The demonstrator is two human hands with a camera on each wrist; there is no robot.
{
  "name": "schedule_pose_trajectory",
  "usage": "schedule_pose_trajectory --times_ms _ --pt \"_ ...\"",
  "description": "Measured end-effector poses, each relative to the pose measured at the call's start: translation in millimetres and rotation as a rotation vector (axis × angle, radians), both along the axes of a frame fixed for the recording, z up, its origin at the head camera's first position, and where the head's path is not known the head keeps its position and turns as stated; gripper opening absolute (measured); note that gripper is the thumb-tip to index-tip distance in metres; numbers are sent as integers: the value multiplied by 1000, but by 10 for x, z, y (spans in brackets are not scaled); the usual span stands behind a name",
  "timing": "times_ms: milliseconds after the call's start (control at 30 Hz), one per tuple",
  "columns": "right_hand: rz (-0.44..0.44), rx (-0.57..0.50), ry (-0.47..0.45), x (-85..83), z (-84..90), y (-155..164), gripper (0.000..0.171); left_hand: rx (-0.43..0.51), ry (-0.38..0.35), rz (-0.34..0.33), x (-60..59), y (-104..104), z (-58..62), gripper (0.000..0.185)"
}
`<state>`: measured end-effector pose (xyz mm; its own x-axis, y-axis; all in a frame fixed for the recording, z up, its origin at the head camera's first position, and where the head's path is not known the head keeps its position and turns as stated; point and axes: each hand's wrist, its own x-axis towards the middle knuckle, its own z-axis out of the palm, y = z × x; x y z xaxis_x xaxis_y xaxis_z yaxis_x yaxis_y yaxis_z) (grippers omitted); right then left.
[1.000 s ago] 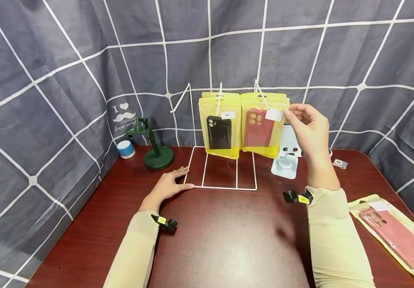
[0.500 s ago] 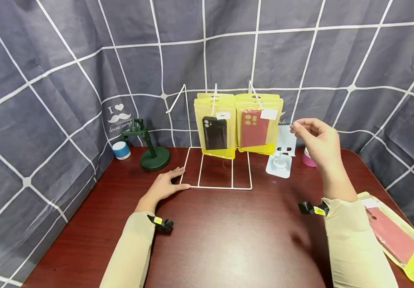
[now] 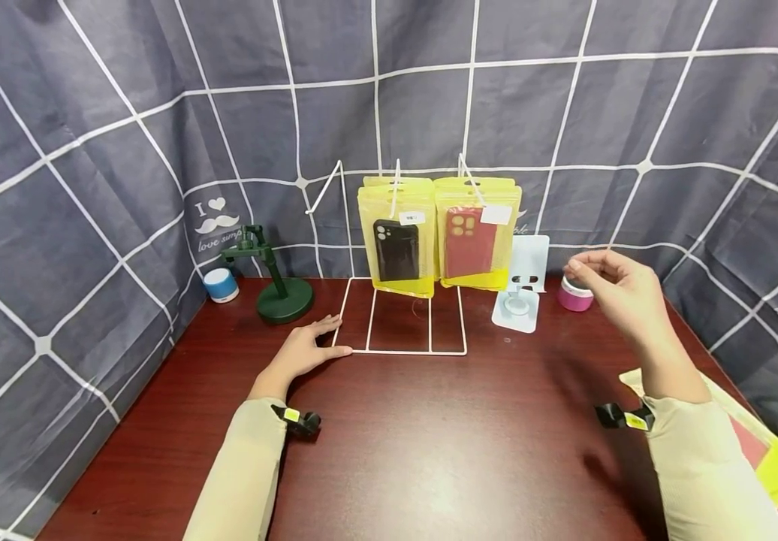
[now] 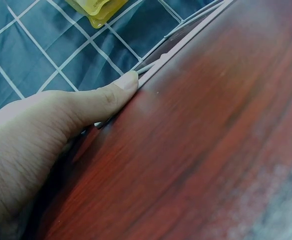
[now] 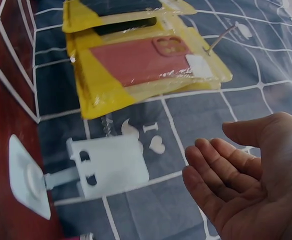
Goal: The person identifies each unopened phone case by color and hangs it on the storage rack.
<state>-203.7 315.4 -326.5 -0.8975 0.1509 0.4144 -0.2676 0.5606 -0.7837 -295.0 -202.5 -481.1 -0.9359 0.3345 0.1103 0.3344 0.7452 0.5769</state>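
Observation:
A white wire display rack stands on the table, its base flat on the wood. My left hand rests on the base's left side, fingers stretched out and thumb lying on the wire at the front corner. From the middle prong hang yellow-edged pouches, the front one holding a black phone case. On the right prong hang more pouches with a red phone case in front. My right hand is in the air to the right of them, empty, fingers loosely bent. The left prong bears nothing.
Another pouched red phone case lies at the right, partly hidden by my sleeve. A pale folding phone stand and a pink-bottomed jar stand behind. At the left are a green stand and a blue-and-white jar.
My right hand has let go of the front red-case pouch on the right prong and moved right and down. The left hand stays on the rack's base.

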Motion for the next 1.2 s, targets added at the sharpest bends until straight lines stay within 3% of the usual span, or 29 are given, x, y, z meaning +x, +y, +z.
schedule_pose_trajectory --times_ms 700,967,1200 --pt "24 325 -240 344 -250 936 34 -12 21 8 -7 -86 -2 90" --pt "80 464 -303 323 -316 1290 32 -11 3 14 8 -83 9 90" --pt "145 549 -449 265 -605 1689 40 -14 0 16 13 -89 -1 89"
